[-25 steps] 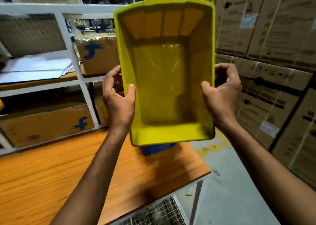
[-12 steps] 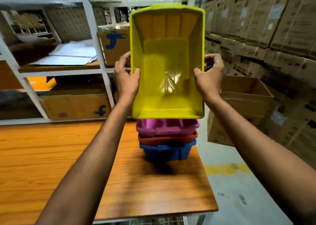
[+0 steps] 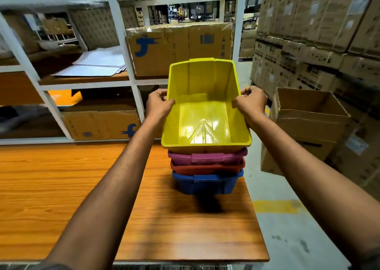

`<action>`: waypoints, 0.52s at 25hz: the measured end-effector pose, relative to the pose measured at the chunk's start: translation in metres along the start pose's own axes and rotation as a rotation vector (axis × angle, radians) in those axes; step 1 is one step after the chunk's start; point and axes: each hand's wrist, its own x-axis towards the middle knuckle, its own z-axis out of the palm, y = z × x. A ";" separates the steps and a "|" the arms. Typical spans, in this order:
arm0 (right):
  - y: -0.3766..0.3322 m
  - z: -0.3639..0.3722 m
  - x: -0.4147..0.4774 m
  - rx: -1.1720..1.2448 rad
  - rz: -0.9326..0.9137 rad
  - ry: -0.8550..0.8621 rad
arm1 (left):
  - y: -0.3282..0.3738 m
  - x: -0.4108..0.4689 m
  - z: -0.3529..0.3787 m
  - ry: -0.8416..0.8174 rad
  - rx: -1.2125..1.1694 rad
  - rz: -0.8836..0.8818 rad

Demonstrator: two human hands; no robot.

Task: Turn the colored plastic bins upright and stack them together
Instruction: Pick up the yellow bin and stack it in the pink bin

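Head view, glossy yellow bin (image 3: 205, 97), upright, empty

The wood-grain tabletop (image 3: 61, 197) carries one stack of bins near its far right corner. The blue bin (image 3: 205, 184) at the bottom rests directly on it.

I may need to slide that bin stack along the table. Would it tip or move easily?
Probably slides easily: the blue bin at the bottom is smooth plastic on a glossy table. It looks light, as every bin seen is empty. Tipping seems possible with the yellow bin nested high; push low.
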 end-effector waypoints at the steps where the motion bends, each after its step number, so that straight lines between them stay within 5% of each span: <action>1: 0.002 0.001 0.001 -0.025 0.022 -0.020 | -0.006 0.002 0.001 -0.018 -0.008 -0.048; 13: 0.006 0.003 -0.010 -0.135 0.218 -0.121 | -0.012 -0.005 0.010 -0.169 -0.050 -0.322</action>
